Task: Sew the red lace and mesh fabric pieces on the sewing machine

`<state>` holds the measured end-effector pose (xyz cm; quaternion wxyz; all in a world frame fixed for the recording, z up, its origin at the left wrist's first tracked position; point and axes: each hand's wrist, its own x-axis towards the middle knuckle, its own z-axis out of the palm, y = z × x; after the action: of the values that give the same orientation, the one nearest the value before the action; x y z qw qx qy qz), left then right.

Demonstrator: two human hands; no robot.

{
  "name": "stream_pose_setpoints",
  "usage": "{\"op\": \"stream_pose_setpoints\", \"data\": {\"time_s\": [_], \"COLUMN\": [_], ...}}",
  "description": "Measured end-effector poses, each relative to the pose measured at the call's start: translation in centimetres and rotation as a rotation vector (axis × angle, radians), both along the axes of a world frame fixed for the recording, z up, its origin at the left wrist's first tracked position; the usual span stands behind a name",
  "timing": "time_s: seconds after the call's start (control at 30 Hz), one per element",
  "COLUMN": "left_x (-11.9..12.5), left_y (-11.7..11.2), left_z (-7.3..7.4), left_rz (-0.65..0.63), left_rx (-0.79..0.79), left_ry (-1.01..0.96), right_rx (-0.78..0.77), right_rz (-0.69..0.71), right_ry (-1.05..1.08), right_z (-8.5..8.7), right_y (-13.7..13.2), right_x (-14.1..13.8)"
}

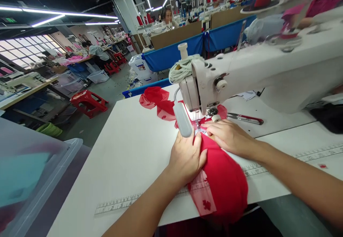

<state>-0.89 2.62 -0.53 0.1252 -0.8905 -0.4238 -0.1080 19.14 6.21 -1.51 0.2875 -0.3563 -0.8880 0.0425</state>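
A white sewing machine (241,72) stands on a white table (134,151). Red fabric (222,183) runs from the table's near edge up under the needle (197,124), and more of it bunches behind the machine (155,99). My left hand (186,156) lies on the fabric's left side just before the needle, fingers curled and pressing the cloth. My right hand (227,135) rests flat on the fabric to the right of the needle, fingers stretched toward the presser foot. A sheer red strip with a leaf print (205,203) hangs at the near edge.
Red-handled scissors (245,118) lie behind my right hand. A ruler strip (118,204) runs along the table front. A clear plastic bin (34,179) stands at the left. Red stools (89,102), blue bins and other people at workstations fill the room behind.
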Motion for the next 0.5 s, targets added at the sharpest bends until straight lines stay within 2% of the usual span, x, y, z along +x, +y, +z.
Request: {"op": "stream_pose_setpoints", "data": {"time_s": [0.13, 0.2, 0.37, 0.5], "left_x": [-0.6, -0.9, -2.4, -3.7], "left_y": [0.4, 1.0, 3.2, 6.4], "left_z": [0.0, -0.1, 0.2, 1.0], "left_rz": [-0.041, -0.036, 0.171, 0.192], "left_rx": [0.026, 0.055, 0.039, 0.016], "left_ry": [-0.089, -0.195, -0.574, -0.637], "right_rx": [0.042, 0.071, 0.108, 0.079], "right_rz": [-0.045, -0.068, -0.211, -0.233], "right_ry": [-0.021, -0.059, -0.049, -0.002], "right_z": [1.1, 1.3, 0.7, 0.2], "right_y": [0.0, 0.4, 1.9, 2.2], "right_x": [-0.4, -0.3, 0.2, -0.1]}}
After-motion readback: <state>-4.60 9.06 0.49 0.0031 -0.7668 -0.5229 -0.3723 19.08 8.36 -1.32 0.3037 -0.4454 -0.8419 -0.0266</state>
